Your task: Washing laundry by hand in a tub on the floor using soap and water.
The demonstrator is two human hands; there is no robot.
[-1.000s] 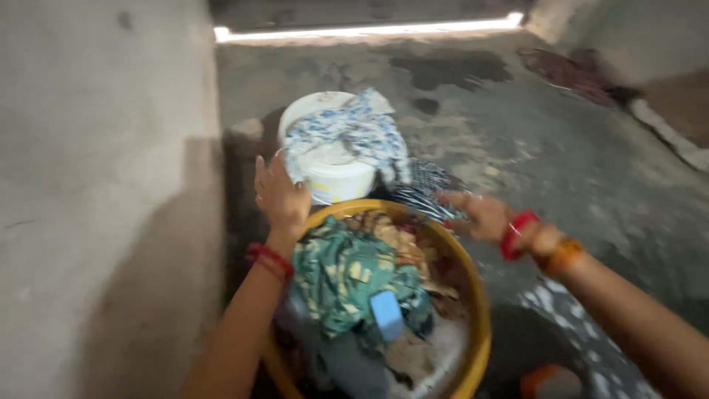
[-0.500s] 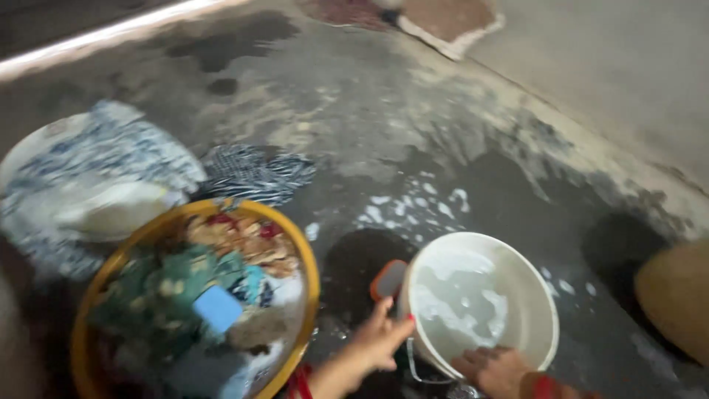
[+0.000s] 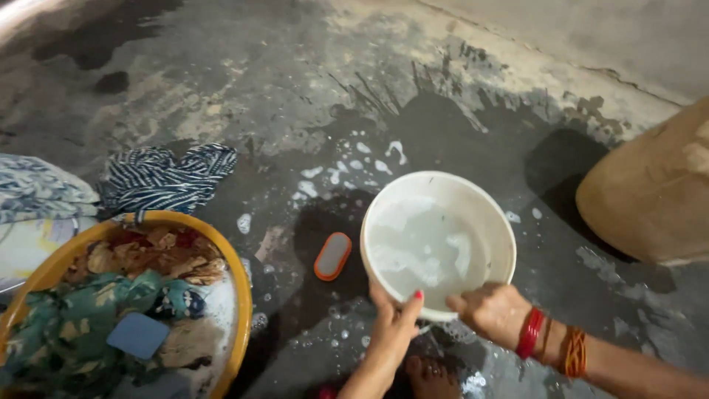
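The concrete floor (image 3: 244, 81) was wet and foam-flecked. Both hands gripped the near rim of a white bucket (image 3: 473, 199) of soapy water: left hand (image 3: 393, 325) with fingers curled over the rim, right hand (image 3: 493, 310) closed on it. A yellow tub (image 3: 240, 295) of clothes sat left, a brush (image 3: 333, 256) lying between.

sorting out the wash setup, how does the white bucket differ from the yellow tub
The white bucket holds only soapy water; the yellow tub is heaped with wet patterned clothes. The white bucket is held at its near rim by the left hand and right hand; no hand touches the yellow tub. The white bucket is in full view, the yellow tub cut off by the frame edge. Both are round, open-topped and sit on the wet floor.
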